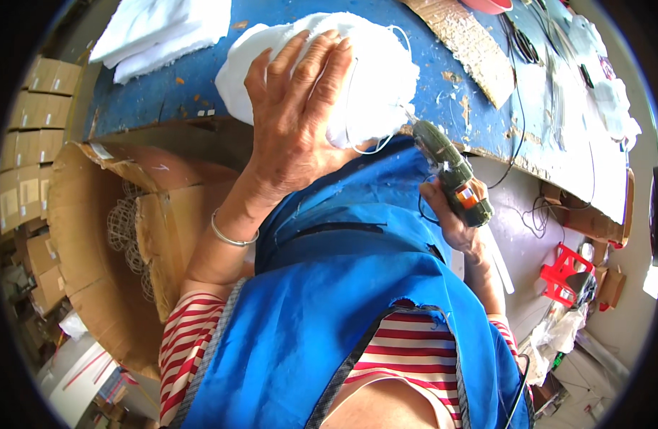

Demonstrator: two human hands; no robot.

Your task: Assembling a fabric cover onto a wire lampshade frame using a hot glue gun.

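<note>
Left hand (293, 114) presses spread fingers (322, 61) on a white fabric bundle (379, 79) atop the blue table (164, 100), while right hand (450, 222) fingers wrap a green glue gun (454, 175).

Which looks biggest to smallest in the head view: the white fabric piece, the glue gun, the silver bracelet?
1. white fabric piece
2. glue gun
3. silver bracelet
All sit at similar nearness, so the order looks safe.

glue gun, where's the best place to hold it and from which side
By the handle, from below and the right, as the right hand holds the glue gun now. The handle points down toward the person, and the nozzle end points up-left at the white cloth under the left hand, so keep off that end.
</note>
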